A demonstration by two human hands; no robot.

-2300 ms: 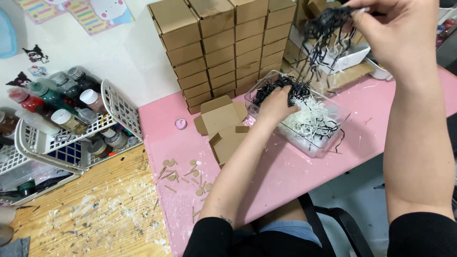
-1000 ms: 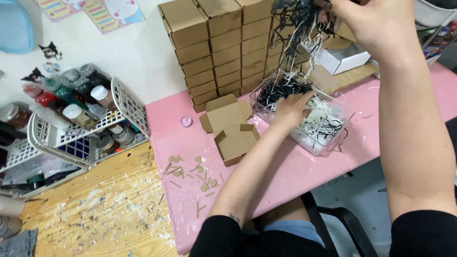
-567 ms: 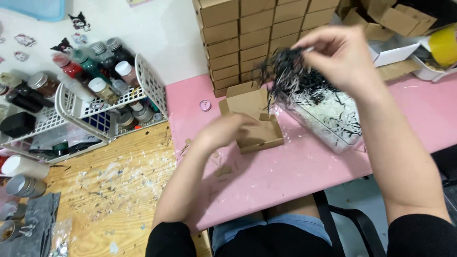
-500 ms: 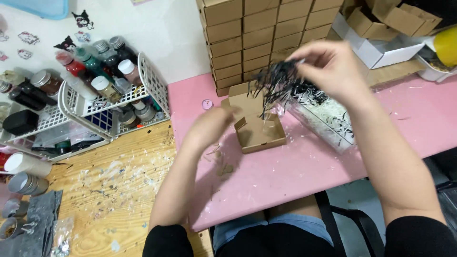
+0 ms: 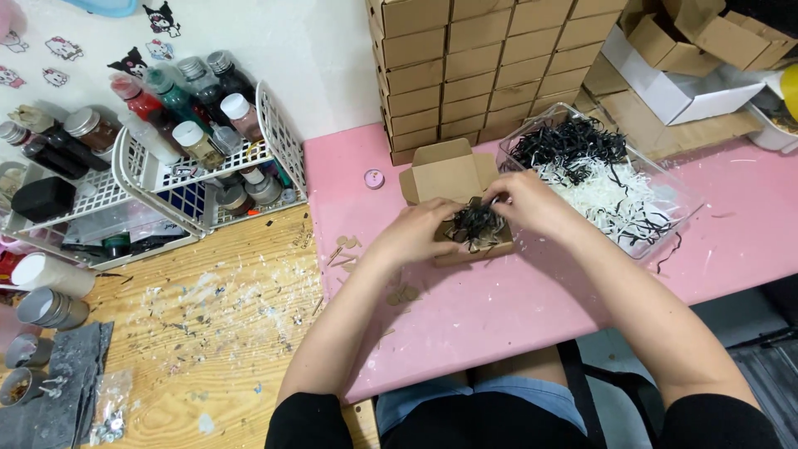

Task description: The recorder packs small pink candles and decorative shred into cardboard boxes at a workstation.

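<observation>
Head view: I see a small brown cardboard box (image 5: pixel 455 193), square, matte, its flaps folded open, lying on a smooth pink mat (image 5: pixel 532 291) near the mat's far edge. Inside it sits a tangle of thin black paper shreds (image 5: pixel 475 224), crinkled and wiry. Just right of the box stands a clear plastic tub (image 5: pixel 665 187) holding more shredded paper, black at the far end and white toward the near. Behind both rises a stack of closed cardboard boxes (image 5: pixel 482 66), flat-faced and evenly tiered, against a white wall. To the left, the mat gives way to a bare wooden tabletop (image 5: pixel 208 333) flecked with pale paint, where a white wire rack (image 5: pixel 199 170) carries capped paint bottles. My left hand (image 5: pixel 413 237) lies curled against the box's near left side, fingers bent onto the shreds. My right hand (image 5: pixel 525 204) has its fingertips drawn together, pinching the shreds at the box's right rim; neither hand is spread flat.
</observation>
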